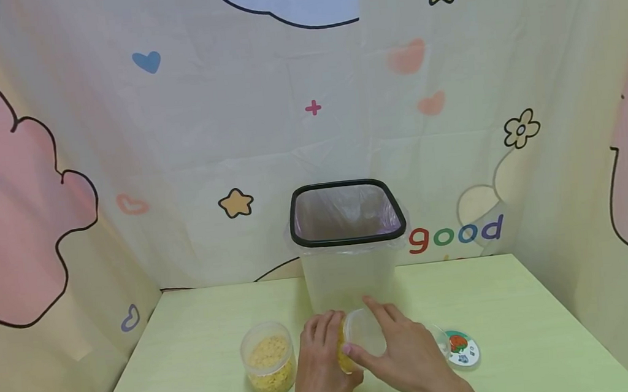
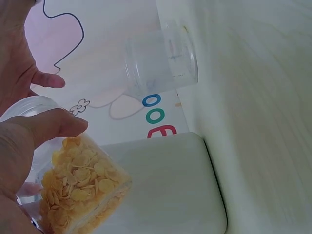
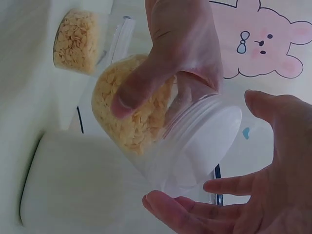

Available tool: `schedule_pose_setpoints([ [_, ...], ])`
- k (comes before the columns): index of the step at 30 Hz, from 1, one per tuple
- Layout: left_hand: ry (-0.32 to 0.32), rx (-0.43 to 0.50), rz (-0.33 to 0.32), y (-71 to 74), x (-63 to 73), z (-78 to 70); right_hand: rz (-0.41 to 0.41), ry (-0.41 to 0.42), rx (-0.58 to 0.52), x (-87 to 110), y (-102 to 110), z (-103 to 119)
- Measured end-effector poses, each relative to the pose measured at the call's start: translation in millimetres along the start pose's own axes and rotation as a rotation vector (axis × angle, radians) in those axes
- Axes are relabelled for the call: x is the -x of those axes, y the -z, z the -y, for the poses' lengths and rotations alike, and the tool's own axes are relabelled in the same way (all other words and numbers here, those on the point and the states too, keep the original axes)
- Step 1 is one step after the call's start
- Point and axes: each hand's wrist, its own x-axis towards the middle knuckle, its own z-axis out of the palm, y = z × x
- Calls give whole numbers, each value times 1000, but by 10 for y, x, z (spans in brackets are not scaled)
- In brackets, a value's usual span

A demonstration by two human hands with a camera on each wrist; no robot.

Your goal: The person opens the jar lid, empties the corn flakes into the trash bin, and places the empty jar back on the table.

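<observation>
My left hand grips a clear plastic jar partly filled with yellow flakes, tilted on its side. Its thumb and fingers curl round the jar's body. A white translucent lid covers the mouth, turned toward my right hand. That hand spreads its fingers around the lid, with the fingertips right at its rim in the right wrist view. To the left, a second clear jar holds more flakes and stands upright on the table.
Behind the hands stands a bin with a black rim and a plastic liner. Another clear jar stands to the right, partly hidden by my right hand in the head view. A round printed disc lies beside it on the pale green table.
</observation>
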Motion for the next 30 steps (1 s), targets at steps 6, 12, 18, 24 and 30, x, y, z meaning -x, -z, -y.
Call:
schedule_pose_setpoints([
  [6,-11,-17,-3,0,1,-16,6,-3,1,-16,-38,15],
  [12,-27,-32,-14,-4,-3,-10,-16,42,-11,-23,-60,-16],
  [18,-19,-26,1,7,-3,-2,-42,145,-30,-17,-63,-60],
  [24,5,3,35,32,4,9,-51,353,-48,-20,-44,-128],
  [30,26,40,61,57,8,19,-32,541,-38,-43,-26,-211],
])
